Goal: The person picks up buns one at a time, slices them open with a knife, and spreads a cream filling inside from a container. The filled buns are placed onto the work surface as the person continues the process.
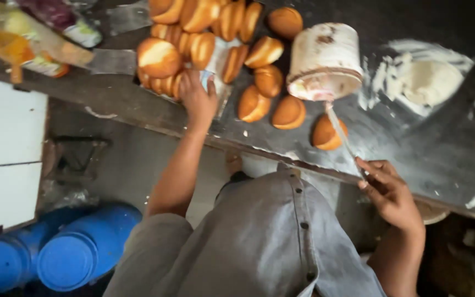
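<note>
Golden buns (215,44) beside smeared tub (325,60)

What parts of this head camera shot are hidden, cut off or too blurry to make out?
- Left hand: its fingertips are tucked among the buns, so what they grip is hidden.
- Knife in the right hand: the thin blade is motion-blurred, and its tip is lost at the white tub.
- Buns: the top edge cuts off the pile.
- Blue drums: dark, cut by the bottom edge.

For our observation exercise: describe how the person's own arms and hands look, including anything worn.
Both forearms are bare; the left hand and right hand wear no gloves, rings or watch that show. A grey-blue buttoned shirt covers the body, its sleeve ending at the left elbow.
</note>
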